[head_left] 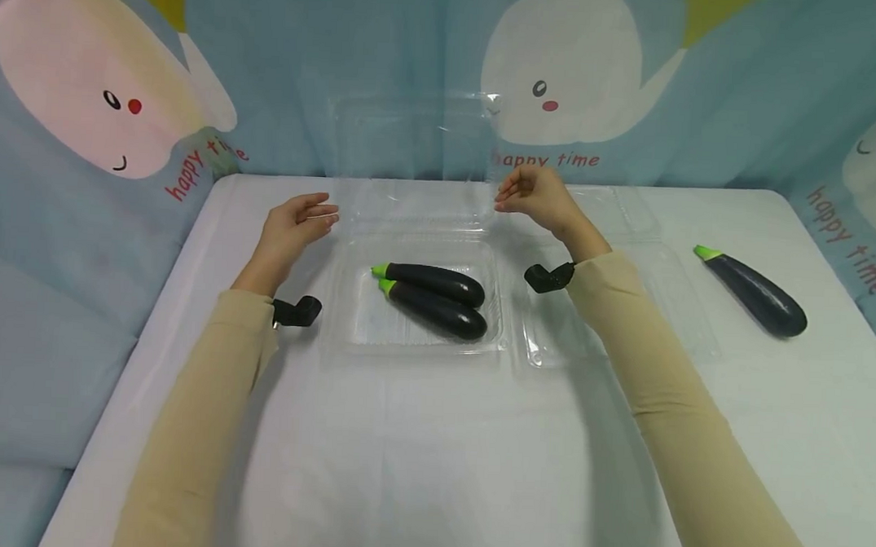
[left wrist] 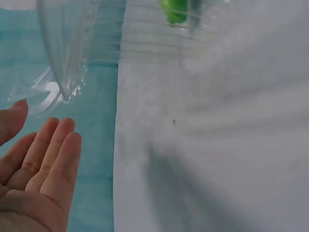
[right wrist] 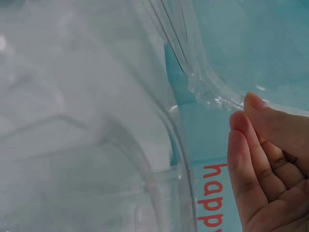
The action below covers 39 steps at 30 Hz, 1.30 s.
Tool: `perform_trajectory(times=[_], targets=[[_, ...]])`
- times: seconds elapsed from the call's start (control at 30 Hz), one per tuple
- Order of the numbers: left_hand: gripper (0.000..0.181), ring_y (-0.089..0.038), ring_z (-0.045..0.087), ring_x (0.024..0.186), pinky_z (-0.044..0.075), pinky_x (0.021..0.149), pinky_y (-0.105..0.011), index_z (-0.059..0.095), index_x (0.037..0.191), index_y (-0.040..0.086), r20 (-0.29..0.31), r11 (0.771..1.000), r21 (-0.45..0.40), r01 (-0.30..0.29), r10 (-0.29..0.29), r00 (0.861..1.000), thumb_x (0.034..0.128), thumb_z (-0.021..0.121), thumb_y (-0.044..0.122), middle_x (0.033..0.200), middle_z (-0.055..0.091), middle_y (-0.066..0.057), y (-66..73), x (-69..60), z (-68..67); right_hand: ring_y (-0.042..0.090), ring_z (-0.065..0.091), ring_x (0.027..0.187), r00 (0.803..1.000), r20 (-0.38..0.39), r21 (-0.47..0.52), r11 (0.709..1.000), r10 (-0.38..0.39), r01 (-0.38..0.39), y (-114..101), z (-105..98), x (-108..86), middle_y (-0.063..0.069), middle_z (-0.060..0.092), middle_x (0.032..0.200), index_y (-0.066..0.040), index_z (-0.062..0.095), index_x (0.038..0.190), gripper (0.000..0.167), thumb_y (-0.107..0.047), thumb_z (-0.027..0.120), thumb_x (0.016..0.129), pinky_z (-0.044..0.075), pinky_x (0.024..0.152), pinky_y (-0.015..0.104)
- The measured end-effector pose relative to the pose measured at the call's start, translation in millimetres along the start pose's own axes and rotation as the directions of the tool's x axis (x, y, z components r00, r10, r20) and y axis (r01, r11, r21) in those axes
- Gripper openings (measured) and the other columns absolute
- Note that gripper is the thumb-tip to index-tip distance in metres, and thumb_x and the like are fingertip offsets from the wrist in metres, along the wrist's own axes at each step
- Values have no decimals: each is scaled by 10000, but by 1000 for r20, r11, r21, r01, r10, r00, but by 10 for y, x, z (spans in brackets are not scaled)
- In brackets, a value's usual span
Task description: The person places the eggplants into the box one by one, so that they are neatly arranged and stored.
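Two dark eggplants with green stems, a rear one (head_left: pixel 437 282) and a front one (head_left: pixel 439 313), lie side by side in a clear plastic clamshell box (head_left: pixel 362 327). Its transparent lid (head_left: pixel 414 154) stands raised at the back. At the lid's right edge, my right hand (head_left: pixel 540 198) pinches the rim between thumb and fingertips, as the right wrist view shows at a lid corner (right wrist: pixel 212 99). My left hand (head_left: pixel 289 233) is by the lid's left edge, thumb and fingers apart. In the left wrist view, its fingers (left wrist: pixel 60 169) are just below the other lid corner (left wrist: pixel 65 94).
A second clear box (head_left: pixel 537 355) lies open to the right, partly under my right forearm. Farther right, a single eggplant (head_left: pixel 756 295) rests on the white tablecloth (head_left: pixel 415 460). A blue curtain (head_left: pixel 412 27) with cartoon prints hangs behind the table.
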<state>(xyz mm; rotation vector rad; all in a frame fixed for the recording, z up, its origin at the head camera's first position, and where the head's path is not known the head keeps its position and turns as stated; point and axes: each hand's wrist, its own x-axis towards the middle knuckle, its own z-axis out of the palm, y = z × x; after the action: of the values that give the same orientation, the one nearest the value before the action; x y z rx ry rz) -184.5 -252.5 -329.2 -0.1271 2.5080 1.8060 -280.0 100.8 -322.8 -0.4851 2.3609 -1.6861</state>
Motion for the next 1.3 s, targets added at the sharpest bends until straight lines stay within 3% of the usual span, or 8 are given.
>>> perform_trajectory(times=[0.17,0.3,0.5,0.77,1.1,1.3], targets=[[408,-199,581,1083,467,931,-279,474,1351,-30,-62,998,60,-23,27,998,947,526,2,1255,549,-204,52,147,90,175,648,799,1000,4,34,999,-29,29,3,7,23,127,586,853,94,552,936,144,139,630,823,540,744,231],[324,-91,616,899,507,836,-225,579,1235,-50,-135,993,109,-42,56,989,911,569,-37,1085,616,-165,65,185,113,184,647,806,999,-2,23,999,-39,39,-8,-5,13,99,595,840,87,560,936,147,131,639,820,539,747,235],[234,-44,624,786,518,771,-192,607,1122,-78,-157,987,123,-105,124,980,890,596,-48,941,622,-105,83,212,107,160,628,807,999,-30,18,1000,-25,25,-34,-33,9,114,602,870,94,565,990,171,114,633,834,536,786,267],[189,24,611,715,515,725,-157,632,1041,-75,-178,968,199,-151,187,966,871,651,5,963,645,-200,93,187,66,109,630,782,993,-80,-11,996,-91,90,-122,-52,51,77,644,908,89,627,995,152,16,653,864,518,779,245],[167,21,594,705,490,713,-150,650,992,-40,-199,949,258,-182,236,951,861,680,59,922,660,-149,90,141,74,145,636,820,972,-132,78,976,-192,204,-270,-122,38,74,660,932,0,681,949,85,13,627,884,518,828,266],[159,-8,603,729,487,716,-156,656,972,-46,-217,944,251,-214,270,938,855,686,58,916,667,-145,58,112,68,159,627,806,955,-187,96,963,-232,252,-406,-124,45,41,659,864,56,666,970,115,18,654,863,517,816,252]])
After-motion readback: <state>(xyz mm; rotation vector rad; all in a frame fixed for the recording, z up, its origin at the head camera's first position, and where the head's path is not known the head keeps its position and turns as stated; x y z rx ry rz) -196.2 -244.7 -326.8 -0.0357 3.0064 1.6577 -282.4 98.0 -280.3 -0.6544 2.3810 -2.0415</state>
